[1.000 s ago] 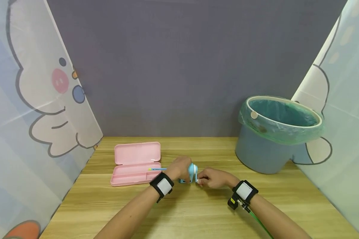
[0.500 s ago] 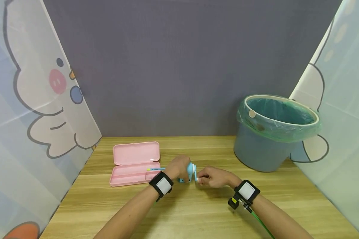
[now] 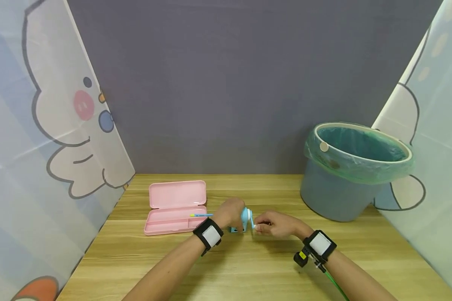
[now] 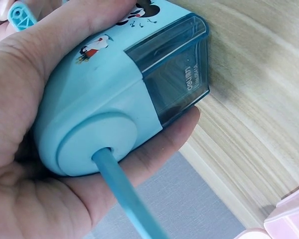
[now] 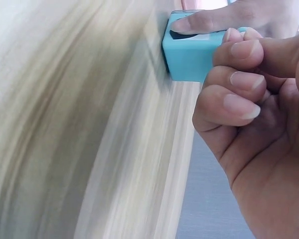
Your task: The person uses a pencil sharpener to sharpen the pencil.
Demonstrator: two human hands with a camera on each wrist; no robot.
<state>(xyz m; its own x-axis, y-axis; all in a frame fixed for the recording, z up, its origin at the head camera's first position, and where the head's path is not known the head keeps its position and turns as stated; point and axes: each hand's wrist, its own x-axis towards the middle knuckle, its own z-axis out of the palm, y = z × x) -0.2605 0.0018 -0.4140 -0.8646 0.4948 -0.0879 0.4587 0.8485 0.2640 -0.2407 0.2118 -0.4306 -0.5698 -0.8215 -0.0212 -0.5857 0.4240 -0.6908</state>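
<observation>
My left hand [image 3: 230, 213] grips a light-blue crank pencil sharpener [image 4: 89, 109], which rests on the wooden table. In the left wrist view, its thumb and fingers wrap the body, leaving the clear shavings drawer [image 4: 177, 74] exposed. A blue pencil [image 4: 127, 194] sticks into the round hole; its yellow-tipped far end overlaps the pencil case in the head view. On the sharpener's right side, my right hand [image 3: 275, 224] pinches the knob of the crank [image 4: 22, 15] between thumb and forefinger. The right wrist view shows its other fingers curled, covering most of the crank.
A pink pencil case [image 3: 165, 228] lies with its lid up, left of the sharpener. At the back right stands a grey bin [image 3: 327, 192] lined with a green bag. A grey panel [image 3: 218, 83] rises behind the table [image 3: 226, 267], with printed curtains on both sides.
The head view has swung slightly, so everything sits a little further right in it. Both hands keep their hold on the sharpener and its crank; the pencil stays in the hole.
</observation>
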